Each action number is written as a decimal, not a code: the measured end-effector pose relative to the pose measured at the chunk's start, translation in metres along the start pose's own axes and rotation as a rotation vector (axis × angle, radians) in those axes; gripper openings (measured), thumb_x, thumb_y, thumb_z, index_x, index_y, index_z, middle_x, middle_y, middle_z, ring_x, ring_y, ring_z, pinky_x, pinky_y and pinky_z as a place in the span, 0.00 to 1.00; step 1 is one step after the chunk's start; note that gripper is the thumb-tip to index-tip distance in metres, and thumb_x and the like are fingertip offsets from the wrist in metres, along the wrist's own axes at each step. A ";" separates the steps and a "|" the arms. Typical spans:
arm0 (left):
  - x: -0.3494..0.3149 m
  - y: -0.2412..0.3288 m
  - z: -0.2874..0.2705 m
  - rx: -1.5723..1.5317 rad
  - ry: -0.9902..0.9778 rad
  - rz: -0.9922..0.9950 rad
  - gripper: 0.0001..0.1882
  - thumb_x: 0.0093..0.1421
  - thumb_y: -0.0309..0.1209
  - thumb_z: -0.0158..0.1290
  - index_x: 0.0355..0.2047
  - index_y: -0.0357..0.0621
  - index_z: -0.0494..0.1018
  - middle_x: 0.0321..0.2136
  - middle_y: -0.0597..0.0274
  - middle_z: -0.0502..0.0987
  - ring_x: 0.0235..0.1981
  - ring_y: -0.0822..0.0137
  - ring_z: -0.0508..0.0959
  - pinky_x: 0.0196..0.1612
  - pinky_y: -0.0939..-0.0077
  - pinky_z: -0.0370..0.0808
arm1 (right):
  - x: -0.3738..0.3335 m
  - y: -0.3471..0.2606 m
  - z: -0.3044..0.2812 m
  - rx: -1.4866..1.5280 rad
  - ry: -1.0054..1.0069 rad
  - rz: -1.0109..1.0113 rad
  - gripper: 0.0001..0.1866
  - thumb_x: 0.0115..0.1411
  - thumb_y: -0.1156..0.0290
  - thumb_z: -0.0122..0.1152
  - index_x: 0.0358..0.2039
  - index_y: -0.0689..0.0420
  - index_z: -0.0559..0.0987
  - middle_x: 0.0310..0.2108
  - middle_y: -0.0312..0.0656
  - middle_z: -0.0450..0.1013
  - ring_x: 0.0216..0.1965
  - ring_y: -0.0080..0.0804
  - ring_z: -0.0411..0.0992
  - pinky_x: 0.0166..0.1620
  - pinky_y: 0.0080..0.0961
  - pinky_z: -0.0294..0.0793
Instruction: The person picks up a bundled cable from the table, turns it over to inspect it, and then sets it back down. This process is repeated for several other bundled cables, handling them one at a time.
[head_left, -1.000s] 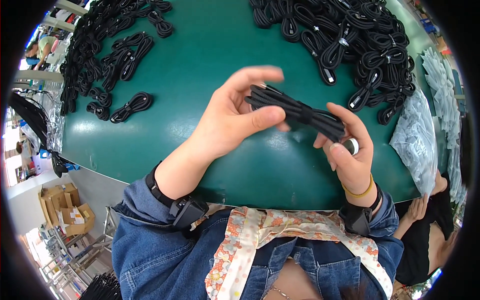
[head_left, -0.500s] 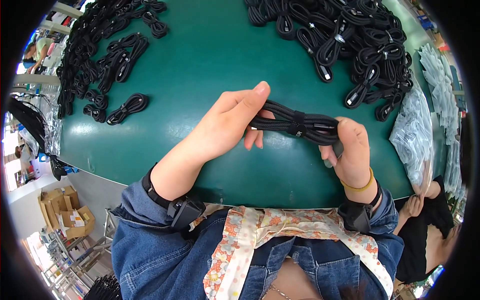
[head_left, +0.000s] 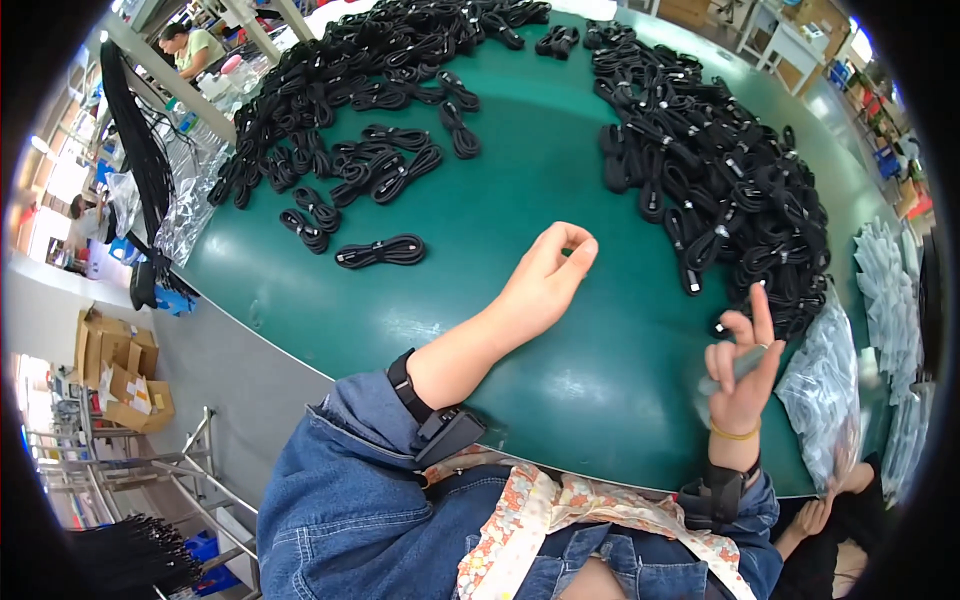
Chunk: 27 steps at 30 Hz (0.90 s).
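My left hand (head_left: 545, 280) hovers over the middle of the green table (head_left: 480, 330), fingers curled toward the thumb with nothing visible in the grip. My right hand (head_left: 745, 375) is at the near edge of the right-hand pile of black cable bundles (head_left: 735, 205). Its index finger stretches out to the pile, while the other fingers bend around a small grey piece (head_left: 745, 368) whose kind I cannot make out. A single coiled black cable (head_left: 382, 251), strapped at its middle, lies left of my left hand.
More coiled black cables (head_left: 340, 80) are heaped along the far left. Clear plastic bags (head_left: 825, 380) hang at the table's right edge, beside another person's hand (head_left: 812, 517). Loose long cables (head_left: 140, 150) hang at left. Cardboard boxes (head_left: 125, 370) stand on the floor.
The strapped cable bundle held between both hands has left them. My right hand has moved right to the pile, and its index finger has straightened. My view has shifted, showing more of the table.
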<state>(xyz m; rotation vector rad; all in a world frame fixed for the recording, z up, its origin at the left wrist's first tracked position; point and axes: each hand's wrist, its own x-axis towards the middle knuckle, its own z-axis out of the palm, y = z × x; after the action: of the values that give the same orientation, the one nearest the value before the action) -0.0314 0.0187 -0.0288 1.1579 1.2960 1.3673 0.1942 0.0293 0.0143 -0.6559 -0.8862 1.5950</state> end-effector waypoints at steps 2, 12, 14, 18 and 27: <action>0.004 -0.004 0.002 0.073 0.022 0.030 0.15 0.57 0.38 0.43 0.33 0.36 0.64 0.32 0.58 0.66 0.29 0.74 0.66 0.34 0.79 0.66 | 0.000 0.005 -0.020 -0.256 -0.128 -0.178 0.17 0.57 0.59 0.40 0.32 0.62 0.68 0.16 0.40 0.66 0.11 0.16 0.54 0.15 0.11 0.50; 0.014 -0.020 0.004 0.641 0.029 0.249 0.10 0.51 0.34 0.47 0.29 0.39 0.68 0.28 0.57 0.70 0.26 0.64 0.71 0.32 0.72 0.67 | 0.004 0.049 -0.040 -0.612 -0.274 -0.129 0.19 0.56 0.66 0.38 0.09 0.58 0.60 0.07 0.32 0.52 0.11 0.18 0.49 0.15 0.16 0.46; 0.012 -0.024 0.006 0.736 0.022 0.324 0.09 0.49 0.32 0.49 0.27 0.39 0.69 0.26 0.57 0.71 0.24 0.64 0.72 0.28 0.73 0.68 | 0.007 0.049 -0.040 -0.538 -0.277 -0.155 0.20 0.56 0.65 0.37 0.08 0.57 0.58 0.06 0.33 0.50 0.10 0.19 0.48 0.15 0.17 0.45; 0.008 -0.024 0.004 0.710 0.031 0.346 0.07 0.48 0.32 0.49 0.24 0.40 0.70 0.23 0.58 0.71 0.24 0.63 0.72 0.29 0.72 0.68 | 0.006 0.041 -0.028 -0.324 -0.141 -0.033 0.22 0.57 0.64 0.35 0.07 0.56 0.57 0.05 0.33 0.49 0.09 0.19 0.47 0.15 0.17 0.45; 0.001 -0.033 -0.008 0.342 0.012 0.211 0.06 0.49 0.29 0.50 0.26 0.39 0.69 0.25 0.60 0.71 0.26 0.70 0.71 0.31 0.77 0.68 | 0.015 0.070 -0.011 -0.336 -0.150 -0.176 0.24 0.59 0.61 0.31 0.08 0.55 0.57 0.06 0.32 0.50 0.10 0.20 0.47 0.15 0.19 0.44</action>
<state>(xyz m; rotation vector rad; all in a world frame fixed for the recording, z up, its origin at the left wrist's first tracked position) -0.0394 0.0201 -0.0623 1.5574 1.4890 1.3340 0.1612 0.0408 -0.0490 -0.6756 -1.3052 1.3619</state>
